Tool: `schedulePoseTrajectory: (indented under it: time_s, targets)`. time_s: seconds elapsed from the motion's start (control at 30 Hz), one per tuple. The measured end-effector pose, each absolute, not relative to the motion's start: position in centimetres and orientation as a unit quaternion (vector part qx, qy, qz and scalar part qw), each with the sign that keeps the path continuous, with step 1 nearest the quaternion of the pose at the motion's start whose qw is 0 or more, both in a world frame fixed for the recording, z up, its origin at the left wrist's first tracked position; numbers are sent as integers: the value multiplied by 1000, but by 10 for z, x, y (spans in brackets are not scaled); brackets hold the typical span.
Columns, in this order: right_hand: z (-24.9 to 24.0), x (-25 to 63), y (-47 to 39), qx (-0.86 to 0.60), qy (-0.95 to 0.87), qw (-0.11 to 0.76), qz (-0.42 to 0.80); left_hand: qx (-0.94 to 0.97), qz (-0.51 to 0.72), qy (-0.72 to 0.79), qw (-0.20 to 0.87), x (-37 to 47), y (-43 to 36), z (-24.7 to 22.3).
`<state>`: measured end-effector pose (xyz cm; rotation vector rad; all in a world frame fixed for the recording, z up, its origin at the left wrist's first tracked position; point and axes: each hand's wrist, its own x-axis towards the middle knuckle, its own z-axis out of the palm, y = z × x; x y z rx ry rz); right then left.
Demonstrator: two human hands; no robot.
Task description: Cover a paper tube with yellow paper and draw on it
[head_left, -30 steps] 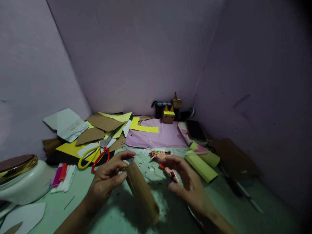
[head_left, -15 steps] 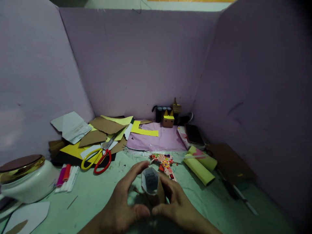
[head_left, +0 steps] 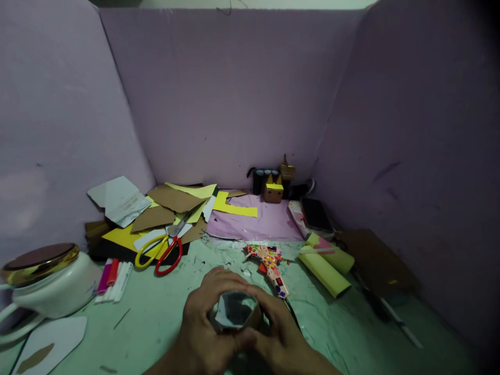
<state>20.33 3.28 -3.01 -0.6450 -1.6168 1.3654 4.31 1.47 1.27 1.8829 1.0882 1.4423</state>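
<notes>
Between my two hands is a small open-topped cardboard tube (head_left: 222, 311), brown outside and pale grey inside, with angular folded sides. My left hand (head_left: 207, 323) wraps round its left side and my right hand (head_left: 279, 325) round its right. The fingers meet at its far side and the thumbs come together at the near side. Its lower part is hidden by the hands. Just beyond them lies a flower-patterned glue gun (head_left: 269, 260), its dark cord running back toward my right hand.
Left of the hands are scissors (head_left: 167, 256) on a pile of cardboard and paper (head_left: 172, 200), several markers (head_left: 111, 281) and a white lidded pot (head_left: 58, 286). Rolled yellow paper (head_left: 326, 273), a phone (head_left: 317, 213) and a brown board (head_left: 377, 260) lie right. Purple panels (head_left: 234, 94) enclose the table.
My hands have closed in round the cardboard tube and moved slightly lower and nearer; their far fingers now meet. More of the glue gun's handle and cord shows. The view has shifted a little.
</notes>
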Motion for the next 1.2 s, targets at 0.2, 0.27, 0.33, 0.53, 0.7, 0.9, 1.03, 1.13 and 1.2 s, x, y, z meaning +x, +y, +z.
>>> schedulePoseTrajectory:
  time_s: [0.2,0.27,0.33,0.53,0.7,0.9,1.03,1.13,1.2]
  targets:
    - [-9,200,35,-232,-602,387,658,621,517,443,389,42,13,18]
    - [-9,200,38,-255,-573,391,674,613,491,449,427,43,14,19]
    - [-14,199,41,-281,-552,400,676,610,473,450,449,44,16,19]
    - [-28,193,44,-238,-549,397,696,585,469,482,454,44,22,19]
    - [-23,195,45,-254,-601,416,633,625,502,492,340,42,21,19]
    - [-24,198,48,-240,-618,446,601,653,486,510,279,37,24,2]
    - [-24,199,50,-263,-595,476,593,644,467,519,314,33,29,-6]
    - [-23,199,51,-264,-582,456,619,626,478,527,319,36,30,-3]
    - [-23,200,52,-258,-569,449,639,615,497,522,320,37,31,1]
